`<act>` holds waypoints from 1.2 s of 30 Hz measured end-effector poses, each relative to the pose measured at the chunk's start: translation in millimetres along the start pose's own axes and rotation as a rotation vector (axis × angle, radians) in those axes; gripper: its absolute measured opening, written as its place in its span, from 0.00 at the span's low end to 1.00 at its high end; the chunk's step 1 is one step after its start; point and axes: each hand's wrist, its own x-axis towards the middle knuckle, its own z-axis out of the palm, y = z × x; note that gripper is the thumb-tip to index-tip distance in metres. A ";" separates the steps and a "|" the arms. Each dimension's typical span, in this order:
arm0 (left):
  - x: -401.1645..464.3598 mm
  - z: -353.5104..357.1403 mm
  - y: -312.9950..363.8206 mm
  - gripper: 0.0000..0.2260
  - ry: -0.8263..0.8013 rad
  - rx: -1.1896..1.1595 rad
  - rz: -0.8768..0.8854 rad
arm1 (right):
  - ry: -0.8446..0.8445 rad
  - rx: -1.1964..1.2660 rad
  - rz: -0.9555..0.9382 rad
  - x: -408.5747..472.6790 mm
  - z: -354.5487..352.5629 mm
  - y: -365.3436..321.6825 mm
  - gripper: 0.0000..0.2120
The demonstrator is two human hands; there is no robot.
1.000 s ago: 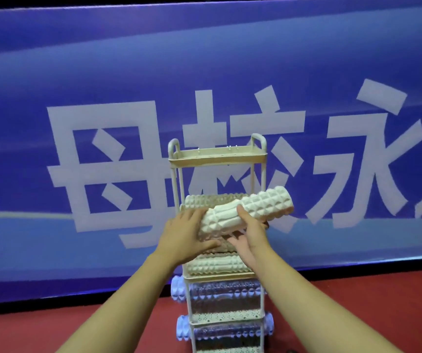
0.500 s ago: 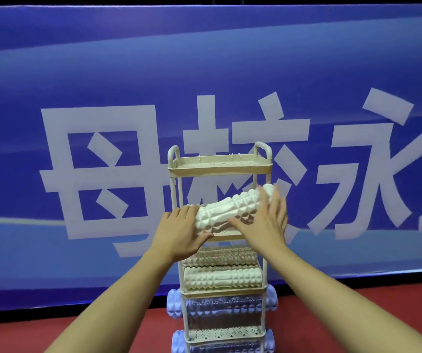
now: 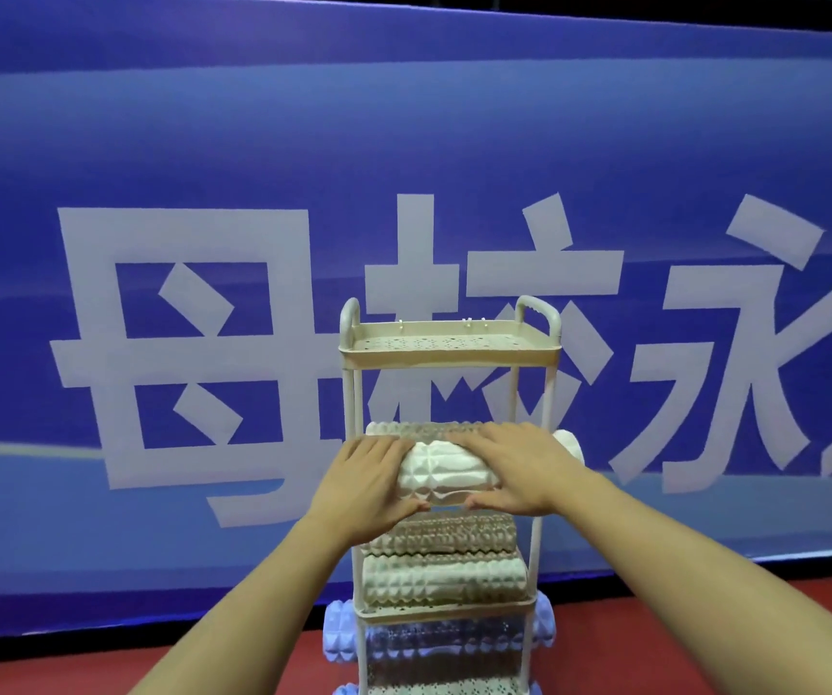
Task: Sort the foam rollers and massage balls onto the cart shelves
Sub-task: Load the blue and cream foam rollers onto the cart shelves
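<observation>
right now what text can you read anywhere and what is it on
"母" on the blue banner, large white character at left.
"校" on the banner, partly hidden behind the cart.
"永" on the banner, at right.
A fourth character is cut off at the right edge: unreadable.
No print visible on the cart or rollers.

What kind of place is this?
Probably a sports hall or gym: a red floor, a big blue banner with white characters, and a cart stacked with foam rollers.
</observation>
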 end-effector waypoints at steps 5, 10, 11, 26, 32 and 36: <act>10.6 9.5 -16.5 0.43 0.125 -0.382 -0.550 | -0.086 -0.024 0.199 16.8 13.4 9.5 0.40; 25.0 21.5 -39.9 0.31 -0.021 -0.735 -0.846 | -0.147 -0.062 0.247 46.7 32.7 13.1 0.40; 26.5 26.3 -40.8 0.26 -0.039 -0.726 -0.861 | -0.160 -0.078 0.238 52.3 39.8 12.8 0.40; 20.7 58.6 -43.0 0.12 0.023 -0.458 -0.871 | -0.330 0.184 0.220 88.1 101.8 23.9 0.31; 23.5 57.7 -38.5 0.14 0.024 -0.463 -0.879 | -0.343 0.221 0.283 91.7 107.5 39.8 0.32; 26.4 56.7 -37.8 0.13 0.025 -0.483 -0.896 | -0.311 0.276 0.286 88.3 120.9 43.5 0.34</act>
